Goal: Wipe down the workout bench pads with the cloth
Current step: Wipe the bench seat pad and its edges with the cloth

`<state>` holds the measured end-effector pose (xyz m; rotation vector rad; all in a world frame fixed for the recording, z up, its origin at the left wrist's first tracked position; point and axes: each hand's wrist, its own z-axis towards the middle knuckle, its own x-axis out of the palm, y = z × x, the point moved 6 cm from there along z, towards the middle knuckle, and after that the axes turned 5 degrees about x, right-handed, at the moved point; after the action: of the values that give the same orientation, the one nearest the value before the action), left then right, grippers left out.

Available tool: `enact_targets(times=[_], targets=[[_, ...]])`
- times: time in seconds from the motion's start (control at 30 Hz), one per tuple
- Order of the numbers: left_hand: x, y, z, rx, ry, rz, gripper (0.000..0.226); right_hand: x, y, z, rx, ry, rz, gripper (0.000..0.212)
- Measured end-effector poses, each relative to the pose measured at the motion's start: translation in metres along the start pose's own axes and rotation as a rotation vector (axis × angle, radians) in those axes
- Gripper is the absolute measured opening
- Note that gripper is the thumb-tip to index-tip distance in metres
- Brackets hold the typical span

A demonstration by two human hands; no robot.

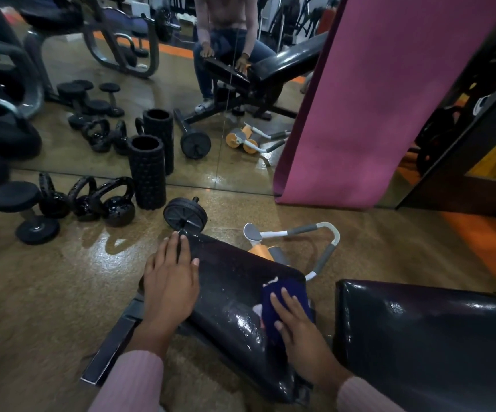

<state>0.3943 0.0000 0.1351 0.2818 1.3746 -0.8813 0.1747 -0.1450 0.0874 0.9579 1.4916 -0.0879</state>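
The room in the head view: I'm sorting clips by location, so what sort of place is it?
Most likely a gym. Kettlebells and a dumbbell stand on the floor before a wall mirror, and the person wipes a black bench pad with a blue cloth.

You see a dark navy blue cloth (288,304) on the glossy black padded seat (234,292), pale pink ribbed sleeves (133,382), a magenta mat (374,99), and a speckled tan floor (47,292).

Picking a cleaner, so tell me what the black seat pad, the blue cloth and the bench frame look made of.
Black seat pad: likely vinyl or faux leather; glossy, wet-looking highlights.
Folded dark blue cloth under the right hand: soft matte fabric, possibly microfibre.
Dark bench frame bar: apparently painted metal; flat, hard edges.
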Motion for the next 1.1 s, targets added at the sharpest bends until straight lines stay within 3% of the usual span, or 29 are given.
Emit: enact_targets(times=[0.2, 0.37, 0.53, 0.73, 0.87, 0.97, 1.03, 1.1], targets=[[0.007, -0.004, -0.006, 0.017, 0.021, 0.054, 0.066, -0.029, -0.019, 0.047, 0.273, 0.063, -0.007, 0.052], [0.007, -0.004, -0.004, 0.001, 0.012, 0.049, 0.065, -0.022, 0.031, 0.046, 0.117, 0.041, -0.034, 0.052], [0.005, -0.005, -0.006, 0.014, 0.014, 0.035, 0.065, -0.008, 0.01, 0.007, -0.021, 0.045, -0.02, 0.051], [0.007, -0.002, -0.004, 0.035, 0.016, 0.037, 0.062, -0.03, 0.001, 0.068, 0.261, 0.043, -0.018, 0.051], [0.007, -0.002, -0.003, 0.027, 0.01, 0.037, 0.055, -0.022, 0.04, 0.056, 0.054, 0.04, -0.079, 0.052], [0.007, -0.003, -0.003, 0.028, 0.019, 0.041, 0.056, -0.008, 0.033, 0.016, -0.17, 0.08, -0.038, 0.052], [0.006, -0.002, -0.003, 0.036, 0.017, 0.045, 0.056, -0.009, 0.004, 0.004, -0.174, 0.099, -0.021, 0.051], [0.006, -0.002, -0.005, 0.046, 0.014, 0.032, 0.056, -0.016, -0.024, 0.012, -0.054, 0.046, 0.039, 0.049]])
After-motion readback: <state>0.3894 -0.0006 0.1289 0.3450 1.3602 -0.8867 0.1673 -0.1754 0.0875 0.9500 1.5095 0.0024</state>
